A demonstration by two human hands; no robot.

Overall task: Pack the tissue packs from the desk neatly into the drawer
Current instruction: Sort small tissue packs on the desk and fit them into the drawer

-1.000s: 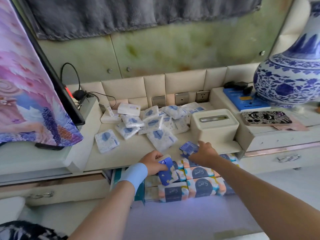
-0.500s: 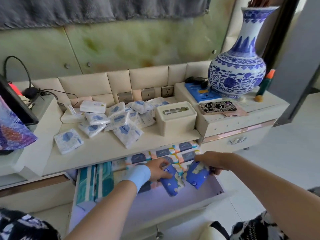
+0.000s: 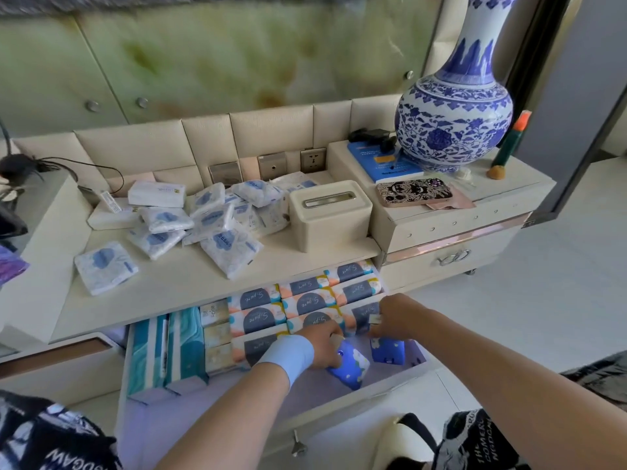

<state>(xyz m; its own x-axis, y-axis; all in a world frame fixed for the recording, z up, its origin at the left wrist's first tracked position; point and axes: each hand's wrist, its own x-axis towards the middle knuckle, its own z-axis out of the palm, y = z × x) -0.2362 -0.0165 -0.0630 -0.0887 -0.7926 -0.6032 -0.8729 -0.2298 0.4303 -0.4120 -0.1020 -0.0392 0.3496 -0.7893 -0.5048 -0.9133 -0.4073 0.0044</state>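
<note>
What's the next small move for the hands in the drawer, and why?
Probably set both blue packs down against the packed rows. The left hand grips a tilted blue pack, the right hand pinches an upright blue pack by its top, both over the drawer's bare front strip, just in front of the rows.
</note>
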